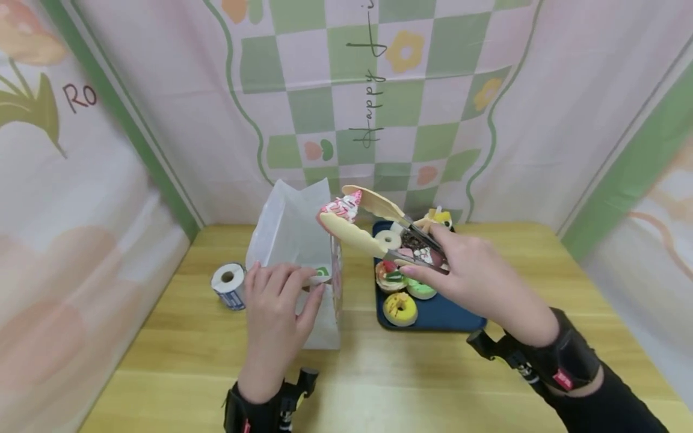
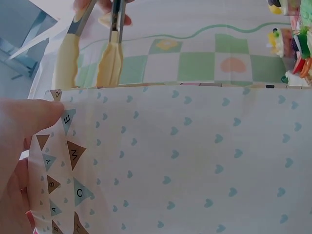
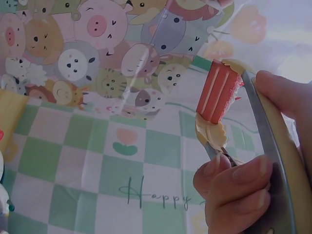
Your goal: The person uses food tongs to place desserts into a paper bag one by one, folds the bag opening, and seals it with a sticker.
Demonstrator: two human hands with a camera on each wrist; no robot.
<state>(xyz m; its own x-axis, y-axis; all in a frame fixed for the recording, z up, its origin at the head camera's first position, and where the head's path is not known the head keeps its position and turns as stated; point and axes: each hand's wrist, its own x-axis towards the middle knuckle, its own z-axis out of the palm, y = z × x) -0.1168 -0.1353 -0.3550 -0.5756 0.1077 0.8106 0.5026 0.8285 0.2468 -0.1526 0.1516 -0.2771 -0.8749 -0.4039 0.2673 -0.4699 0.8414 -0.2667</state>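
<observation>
My left hand [image 1: 276,313] pinches the near rim of a standing white paper bag [image 1: 325,328], whose mouth gapes upward. In the left wrist view its thumb lies along the bag's heart-printed side [image 2: 195,156]. My right hand [image 1: 476,276] grips a pair of tongs [image 1: 354,236] with cream-coloured tips and metal arms. Between those tips sits a toy cake slice [image 1: 346,206], topped in white with pink bits. The right wrist view shows red layers on the slice [image 3: 214,92]. The tips are raised by the bag's right edge, near its mouth.
Right of the bag, a dark blue tray [image 1: 449,316] bears several toy pastries, among them a yellow doughnut [image 1: 400,310] and a fruit-topped tart [image 1: 390,276]. A roll of labels [image 1: 228,285] stands left of the bag. A patterned cloth [image 1: 303,114] hangs behind the wooden table [image 1: 178,343].
</observation>
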